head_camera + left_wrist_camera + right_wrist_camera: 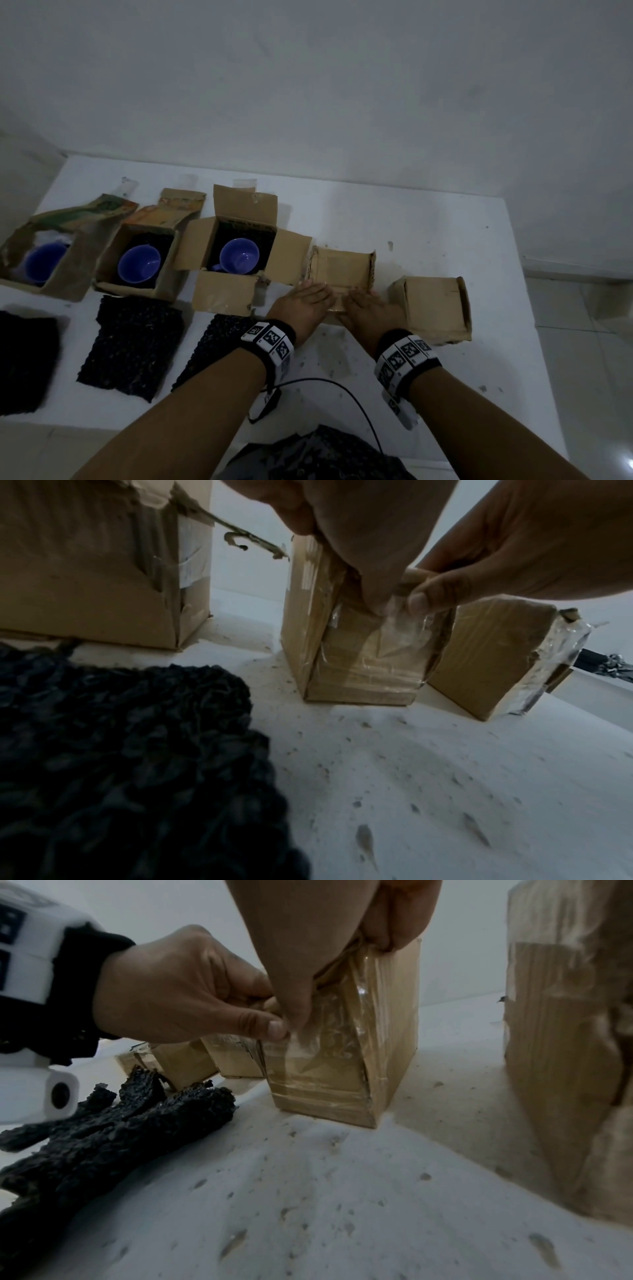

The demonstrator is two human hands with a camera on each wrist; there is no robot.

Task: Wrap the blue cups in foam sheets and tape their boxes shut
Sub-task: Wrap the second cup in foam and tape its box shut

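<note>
Three blue cups [45,260] [138,263] [238,255] sit in open cardboard boxes along the left. Black foam sheets [24,363] [133,346] [219,346] lie flat in front of them. A closed box [342,270] stands mid-table with clear tape [400,642] [318,1042] running down its near face. My left hand [305,301] [178,993] and right hand [370,308] [514,534] meet at its near top edge. Fingers are curled and both thumbs pinch the tape against the cardboard. The box's contents are hidden.
A second closed, taped box [435,308] stands just right of my right hand. The open flaps of the nearest cup box [222,294] reach close to my left hand. A black cable [342,387] loops near the white table's [445,394] front edge.
</note>
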